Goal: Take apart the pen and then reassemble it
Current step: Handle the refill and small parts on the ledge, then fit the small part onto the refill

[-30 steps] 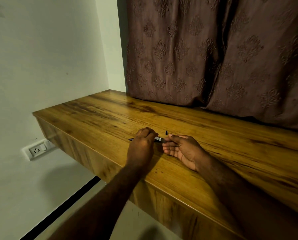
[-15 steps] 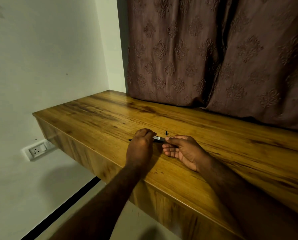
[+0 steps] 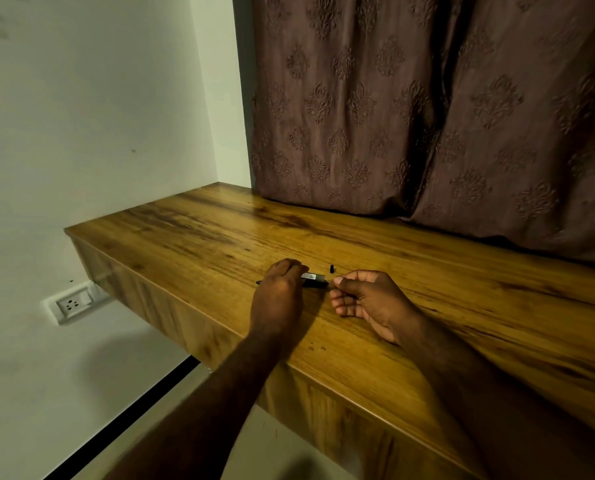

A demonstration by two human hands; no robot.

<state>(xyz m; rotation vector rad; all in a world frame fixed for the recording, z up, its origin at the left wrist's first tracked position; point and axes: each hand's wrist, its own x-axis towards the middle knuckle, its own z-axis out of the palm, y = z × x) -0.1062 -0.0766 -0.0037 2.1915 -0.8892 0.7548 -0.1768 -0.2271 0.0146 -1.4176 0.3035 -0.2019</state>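
As my right hand [image 3: 368,301] has eased slightly rightward, more of the pen [image 3: 312,280] shows between my hands; I judge its rear end is coming loose. My left hand [image 3: 278,289] is curled round the barrel, and my right thumb and forefinger pinch the rear end. Low over the wooden desk [image 3: 199,237], the pen runs left to right, its tip pointing left. A small black piece [image 3: 331,269] lies just behind it.

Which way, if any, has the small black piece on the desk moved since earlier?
No. The small black piece keeps its place on the desk, just beyond the pen.
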